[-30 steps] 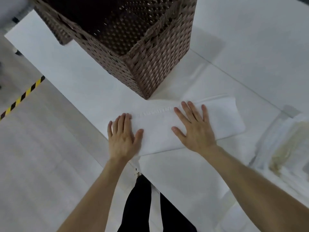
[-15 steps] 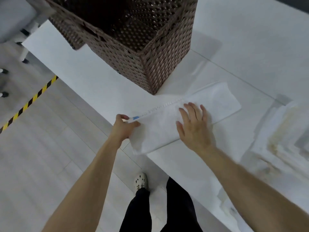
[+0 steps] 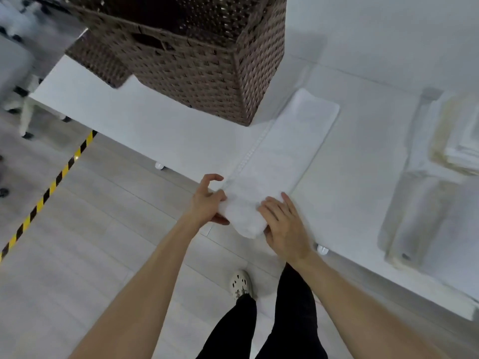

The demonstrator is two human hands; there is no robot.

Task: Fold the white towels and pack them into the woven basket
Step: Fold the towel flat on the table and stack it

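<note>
A long folded white towel (image 3: 287, 149) lies on the white table (image 3: 160, 136), running from the table's near edge up toward the corner of the brown woven basket (image 3: 197, 73). Its near end is lifted and curled over the edge. My left hand (image 3: 207, 203) grips that end from the left, thumb underneath. My right hand (image 3: 282, 224) holds the same end from the right, fingers laid over the top and thumb below. The basket stands upright at the back; its inside is dark.
A stack of white towels (image 3: 458, 143) and a loose rolled towel (image 3: 420, 216) lie on the table at the right. Black and yellow tape (image 3: 49, 190) crosses the grey floor at left. Chair legs (image 3: 23, 110) stand at far left.
Both hands were pressing flat on the towel; the left took hold of its left end, then the right slid to that end too. The end is lifted off the table edge.
</note>
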